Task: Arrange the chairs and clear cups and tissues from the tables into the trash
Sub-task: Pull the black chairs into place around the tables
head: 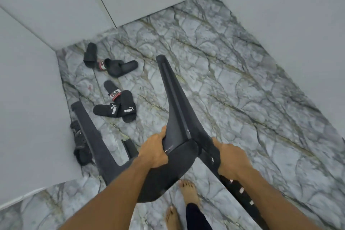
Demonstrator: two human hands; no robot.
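A black plastic chair (175,117) hangs tipped over in front of me, its legs pointing away across the floor. My left hand (154,150) grips the chair at the base of the long middle leg. My right hand (230,158) is closed around the chair's perforated edge on the right. A second leg (87,130) stretches toward the left wall. No cups, tissues or tables show in this view.
Several black slides (119,106) lie scattered on the marble floor (233,89) near the left wall, one more (80,144) under the chair's left leg. White walls (29,89) close in left, ahead and right. My bare feet (188,194) stand just below the chair.
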